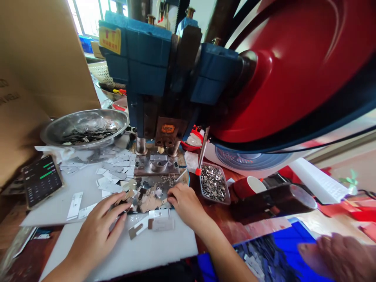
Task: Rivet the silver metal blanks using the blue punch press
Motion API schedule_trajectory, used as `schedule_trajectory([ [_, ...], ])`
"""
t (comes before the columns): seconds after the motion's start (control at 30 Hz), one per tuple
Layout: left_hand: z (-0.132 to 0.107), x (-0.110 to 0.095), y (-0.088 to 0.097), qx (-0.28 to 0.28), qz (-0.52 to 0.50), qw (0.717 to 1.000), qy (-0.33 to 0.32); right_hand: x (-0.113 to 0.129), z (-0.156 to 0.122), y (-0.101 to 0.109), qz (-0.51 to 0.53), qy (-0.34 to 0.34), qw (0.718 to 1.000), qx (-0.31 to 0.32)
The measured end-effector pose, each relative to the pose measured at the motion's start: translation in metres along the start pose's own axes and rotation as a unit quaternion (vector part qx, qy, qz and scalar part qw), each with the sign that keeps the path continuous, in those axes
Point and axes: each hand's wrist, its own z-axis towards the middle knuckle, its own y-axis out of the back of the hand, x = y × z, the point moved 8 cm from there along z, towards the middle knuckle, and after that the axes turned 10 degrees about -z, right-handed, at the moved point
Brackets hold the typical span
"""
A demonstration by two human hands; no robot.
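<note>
My left hand [98, 227] rests on the white board [141, 250] with fingers spread, its fingertips touching small metal pieces [143, 199] heaped in front of the press die [157, 162]. My right hand [183, 203] is curled, fingertips pinched at the right edge of the same heap; what it grips is too small to make out. Flat silver metal plates [117, 164] lie scattered left of the die. One notched plate [138, 229] lies between my hands.
A blue punch press [152, 70] with a big red flywheel [293, 66] towers ahead. A steel bowl [85, 127] of parts sits at left, a phone [41, 180] beside it. A small tray of rivets [213, 182], a red cup [246, 186] and a blue tray [264, 258] lie to the right.
</note>
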Motion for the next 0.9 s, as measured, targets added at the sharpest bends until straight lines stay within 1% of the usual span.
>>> schedule_trajectory([
  [0.07, 0.003, -0.003, 0.005, -0.019, -0.021, 1.000, 0.013, 0.001, -0.002, 0.003, 0.088, -0.026, 0.996, -0.004],
  [0.1, 0.006, -0.005, 0.005, -0.021, -0.040, 0.999, 0.026, 0.003, -0.003, 0.004, 0.157, -0.047, 0.987, -0.005],
  [0.13, 0.009, -0.007, 0.003, -0.015, -0.065, 0.997, 0.043, 0.006, -0.005, 0.002, 0.241, -0.069, 0.968, -0.004],
  [0.17, 0.014, -0.010, -0.001, -0.003, -0.095, 0.993, 0.063, 0.011, -0.007, -0.001, 0.335, -0.090, 0.938, 0.001],
  [0.23, 0.023, -0.018, -0.013, 0.029, -0.162, 0.981, 0.105, 0.030, -0.010, -0.011, 0.513, -0.111, 0.851, 0.016],
  [0.27, 0.028, -0.022, -0.018, 0.039, -0.195, 0.972, 0.125, 0.040, -0.010, -0.015, 0.578, -0.110, 0.808, 0.021],
  [0.3, 0.033, -0.025, -0.022, 0.045, -0.225, 0.963, 0.143, 0.049, -0.010, -0.018, 0.620, -0.106, 0.777, 0.021],
  [0.33, 0.038, -0.027, -0.026, 0.047, -0.253, 0.952, 0.164, 0.056, -0.010, -0.020, 0.640, -0.101, 0.762, 0.015],
  [0.37, 0.043, -0.027, -0.028, 0.049, -0.277, 0.942, 0.186, 0.058, -0.009, -0.020, 0.639, -0.099, 0.763, 0.002],
  [0.4, 0.047, -0.024, -0.030, 0.052, -0.294, 0.931, 0.208, 0.057, -0.008, -0.018, 0.619, -0.098, 0.779, -0.016],
  [0.43, 0.052, -0.020, -0.031, 0.053, -0.301, 0.925, 0.226, 0.053, -0.006, -0.014, 0.584, -0.097, 0.805, -0.040],
  [0.47, 0.059, -0.015, -0.030, 0.051, -0.295, 0.924, 0.237, 0.046, -0.004, -0.007, 0.537, -0.095, 0.835, -0.070],
  [0.5, 0.067, -0.010, -0.028, 0.050, -0.280, 0.929, 0.238, 0.038, -0.001, 0.002, 0.483, -0.091, 0.865, -0.103],
  [0.53, 0.077, -0.005, -0.024, 0.040, -0.254, 0.939, 0.227, 0.029, 0.003, 0.012, 0.426, -0.083, 0.890, -0.139],
  [0.57, 0.089, -0.001, -0.020, 0.034, -0.228, 0.952, 0.204, 0.021, 0.008, 0.023, 0.372, -0.071, 0.909, -0.174],
  [0.6, 0.101, 0.002, -0.019, 0.033, -0.208, 0.961, 0.182, 0.015, 0.014, 0.033, 0.326, -0.054, 0.922, -0.204],
  [0.67, 0.124, 0.009, -0.020, 0.033, -0.175, 0.972, 0.152, 0.005, 0.029, 0.048, 0.259, -0.019, 0.934, -0.246],
  [0.73, 0.143, 0.016, -0.024, 0.030, -0.148, 0.977, 0.153, -0.001, 0.046, 0.056, 0.215, 0.008, 0.938, -0.272],
  [0.83, 0.161, 0.019, -0.033, 0.029, -0.112, 0.981, 0.156, -0.003, 0.067, 0.057, 0.160, 0.041, 0.945, -0.282],
  [0.9, 0.167, 0.016, -0.039, 0.027, -0.097, 0.985, 0.141, 0.001, 0.076, 0.055, 0.123, 0.061, 0.953, -0.271],
])
